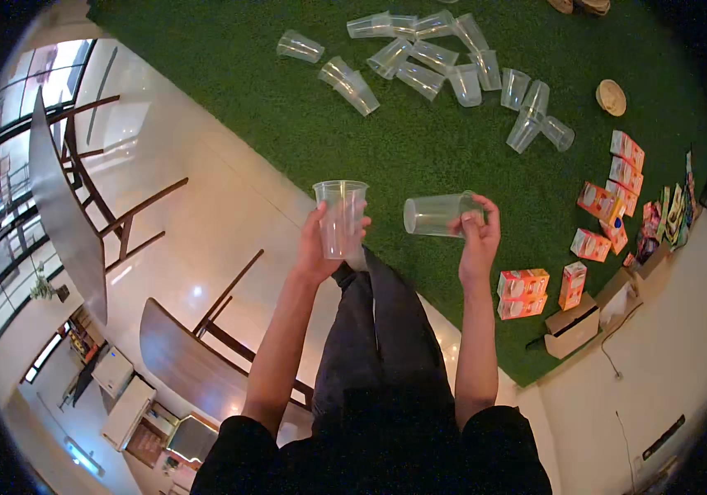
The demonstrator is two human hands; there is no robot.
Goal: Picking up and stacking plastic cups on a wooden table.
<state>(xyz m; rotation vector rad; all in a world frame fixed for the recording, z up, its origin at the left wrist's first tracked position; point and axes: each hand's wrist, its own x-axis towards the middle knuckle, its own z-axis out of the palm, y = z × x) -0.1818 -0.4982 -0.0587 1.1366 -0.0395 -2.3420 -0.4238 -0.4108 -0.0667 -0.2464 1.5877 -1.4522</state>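
Note:
My left hand (319, 247) is wrapped round a clear plastic cup (342, 216), held upright with its rim at the top. In my right hand (478, 239) is a second clear cup (432, 215), tipped on its side with its other end pointing left toward the first. Thumb and fingers grip it at its right end. A gap separates the two cups. Beyond them, several more clear cups (433, 56) lie scattered on their sides over a green carpet (246, 107).
Red-and-white boxes (523, 294) stand at the right, near open cardboard boxes (572, 326) and colourful packets (671, 216). A small beige bowl (611, 97) lies at the far right. Wooden-topped tables (180, 355) stand on the shiny tiled floor (205, 165) at the left.

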